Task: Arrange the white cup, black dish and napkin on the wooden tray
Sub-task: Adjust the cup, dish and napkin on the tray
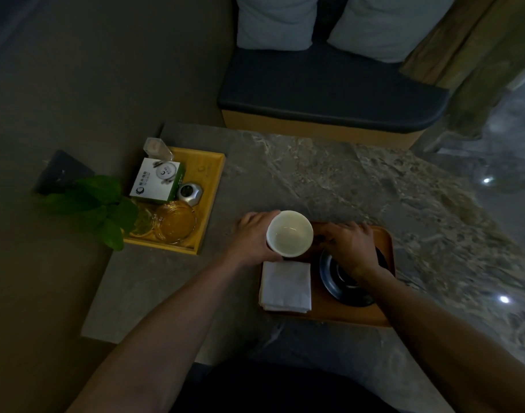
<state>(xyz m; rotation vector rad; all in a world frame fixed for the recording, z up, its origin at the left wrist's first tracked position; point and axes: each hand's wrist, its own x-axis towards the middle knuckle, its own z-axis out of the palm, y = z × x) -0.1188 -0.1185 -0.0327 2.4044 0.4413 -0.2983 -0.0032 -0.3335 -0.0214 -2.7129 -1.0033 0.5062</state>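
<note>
A brown wooden tray (pixel 386 296) lies on the marble table near me. A folded white napkin (pixel 286 286) rests on its left part. The round black dish (pixel 330 277) sits on its right part, partly hidden under my right hand (pixel 349 245), whose fingers rest spread over the dish's far rim. My left hand (pixel 251 235) grips the empty white cup (pixel 289 233) from its left side, above the tray's far left corner. Whether the cup touches the tray I cannot tell.
A yellow tray (pixel 212 186) at the table's left holds a white-green box (pixel 157 181), a glass ashtray (pixel 174 221), a silver object (pixel 189 193) and a clear holder. A green plant (pixel 97 204) leans beside it. A dark cushioned bench (pixel 330 93) stands beyond the table.
</note>
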